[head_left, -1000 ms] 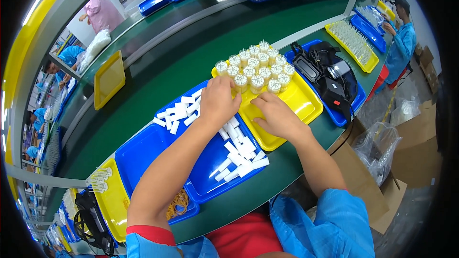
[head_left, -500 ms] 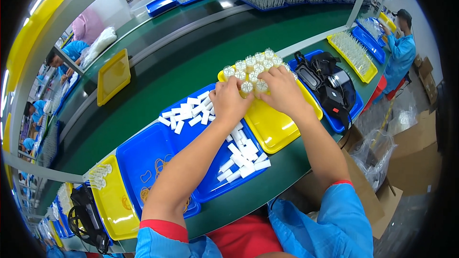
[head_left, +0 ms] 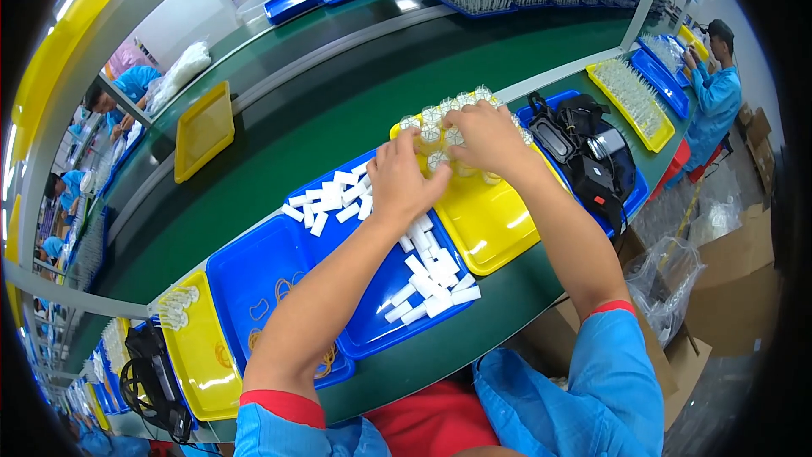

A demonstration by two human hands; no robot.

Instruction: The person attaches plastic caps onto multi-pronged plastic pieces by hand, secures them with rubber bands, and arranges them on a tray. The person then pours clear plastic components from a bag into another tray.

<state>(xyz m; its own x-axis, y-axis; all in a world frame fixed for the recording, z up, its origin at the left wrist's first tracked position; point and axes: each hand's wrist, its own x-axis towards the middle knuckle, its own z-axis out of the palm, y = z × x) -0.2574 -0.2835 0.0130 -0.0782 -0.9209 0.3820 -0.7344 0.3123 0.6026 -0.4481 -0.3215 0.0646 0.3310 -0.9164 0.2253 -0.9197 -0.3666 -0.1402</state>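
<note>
Several pale, short cylinders with clear, spoked round tops [head_left: 430, 134] stand close together in the far part of a yellow tray [head_left: 499, 224]. My left hand [head_left: 401, 179] is at the left side of this group, thumb and fingers apart, the thumb tip beside a front cylinder. From the right, my right hand [head_left: 492, 140] reaches over the group with bent fingers. Its thumb and forefinger are on either side of one cylinder, and the palm hides others behind it. Loose short white tubes [head_left: 431, 275] lie in the blue tray [head_left: 372, 340] beneath my left forearm.
Rubber bands [head_left: 283, 288] lie in a blue tray at left, beside a yellow tray [head_left: 211, 385] with small white pieces. Black devices with cables [head_left: 592, 152] fill a blue tray at right. An upright yellow tray [head_left: 205, 131] is across the green bench. Co-workers sit farther off.
My left hand's fingers have spread and drawn slightly away from the front cylinders. My right hand has shifted a little left and farther over the group. The view has shifted slightly.
</note>
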